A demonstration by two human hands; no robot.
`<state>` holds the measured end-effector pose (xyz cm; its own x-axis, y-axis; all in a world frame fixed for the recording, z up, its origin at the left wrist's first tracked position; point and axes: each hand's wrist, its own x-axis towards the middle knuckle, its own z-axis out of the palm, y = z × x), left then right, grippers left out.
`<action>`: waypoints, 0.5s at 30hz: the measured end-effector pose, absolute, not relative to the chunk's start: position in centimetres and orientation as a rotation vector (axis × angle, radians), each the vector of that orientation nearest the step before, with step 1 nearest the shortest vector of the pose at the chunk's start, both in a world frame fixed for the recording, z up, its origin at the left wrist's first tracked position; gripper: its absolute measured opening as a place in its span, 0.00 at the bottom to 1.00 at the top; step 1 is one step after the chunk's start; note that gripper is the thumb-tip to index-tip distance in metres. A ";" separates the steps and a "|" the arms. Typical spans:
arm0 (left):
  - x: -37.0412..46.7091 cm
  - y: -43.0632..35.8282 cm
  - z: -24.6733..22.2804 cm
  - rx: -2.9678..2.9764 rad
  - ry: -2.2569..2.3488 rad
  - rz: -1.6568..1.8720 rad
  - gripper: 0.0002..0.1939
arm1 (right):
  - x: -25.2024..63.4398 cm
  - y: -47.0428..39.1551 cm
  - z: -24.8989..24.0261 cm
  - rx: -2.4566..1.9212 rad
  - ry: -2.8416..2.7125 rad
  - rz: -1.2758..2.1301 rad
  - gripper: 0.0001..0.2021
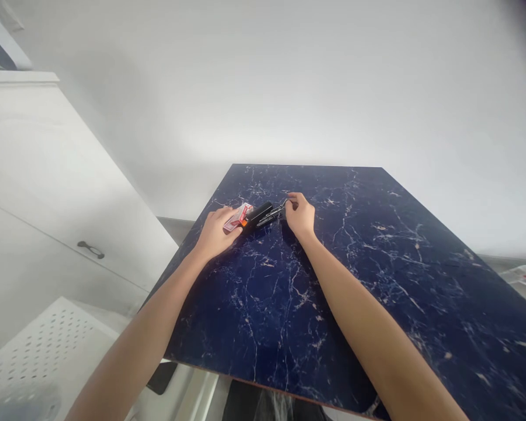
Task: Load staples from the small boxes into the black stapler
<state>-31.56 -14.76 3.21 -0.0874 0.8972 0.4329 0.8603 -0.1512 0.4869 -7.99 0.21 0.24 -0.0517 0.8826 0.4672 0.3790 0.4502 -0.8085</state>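
Observation:
My left hand (pixel 217 234) is closed around a small red-and-white box (pixel 239 216), with a bit of orange showing beside it. Against that box lies what looks like a black stapler (pixel 260 213), opened, its silver metal rail (pixel 272 216) sticking out to the right. The fingers of my left hand also reach the stapler's near end. My right hand (pixel 301 215) is curled in a pinch at the rail's far end, where thin metal meets the thumb and forefinger. Its fingertips partly hide that end. Both hands are low over the dark blue marbled table (pixel 267 304).
A white wall (pixel 298 88) rises behind the table. To the left stands a white cabinet (pixel 48 175) with a dark handle (pixel 90 249). Below it is a white perforated surface (pixel 48 339). A dark flat object (pixel 162 377) lies below the table's left front edge.

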 end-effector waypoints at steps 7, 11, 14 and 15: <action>-31.7 -14.9 3.3 2.140 2.042 0.892 0.25 | -8.1 0.9 -0.1 -1.161 -1.631 0.605 0.14; -32.0 -14.9 3.9 2.202 2.098 0.777 0.30 | -7.6 0.9 -0.2 -1.194 -1.518 0.680 0.11; -31.9 -15.2 4.5 2.119 2.120 0.978 0.27 | -7.3 0.3 0.0 -1.240 -1.410 0.747 0.11; -31.7 -15.4 4.7 2.059 2.110 1.094 0.25 | -7.2 0.0 0.1 -1.233 -1.397 0.805 0.11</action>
